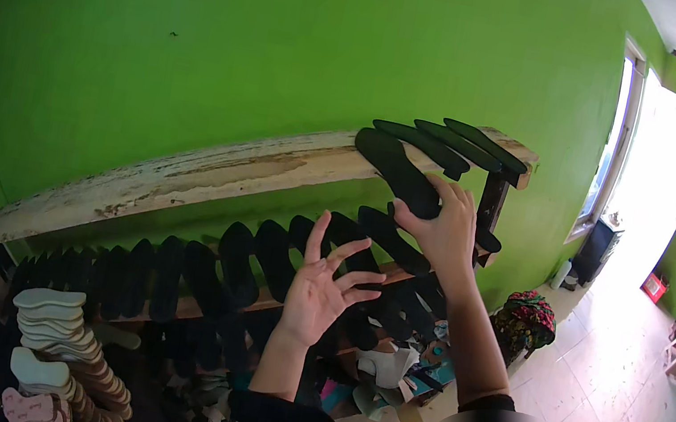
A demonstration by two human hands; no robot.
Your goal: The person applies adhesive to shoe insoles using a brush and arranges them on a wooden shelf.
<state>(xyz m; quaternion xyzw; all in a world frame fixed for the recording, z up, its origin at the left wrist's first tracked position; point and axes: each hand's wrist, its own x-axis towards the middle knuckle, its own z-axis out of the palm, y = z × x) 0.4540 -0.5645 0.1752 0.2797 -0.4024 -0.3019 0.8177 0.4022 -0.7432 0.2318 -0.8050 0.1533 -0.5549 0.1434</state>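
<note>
My right hand point(444, 227) is closed on the heel end of a black shoe insole point(399, 170), thumb on one side and fingers on the other. The insole's toe end points up and left, over the top wooden plank point(209, 174) of a rack. More black insoles point(461, 144) lie across the plank's right end, just beyond that hand. My left hand point(323, 288) is raised with its fingers spread and nothing in it. Behind it, black insoles point(237, 262) lean in a long row on the lower shelf.
Stacks of cream and brown sole-shaped pieces point(60, 325) stand at the lower left. Scraps of material point(395, 375) lie below the rack. A patterned cloth bundle point(525, 321) sits on the tiled floor to the right. Farther off are a bright doorway point(662, 160) and a red box point(654, 287).
</note>
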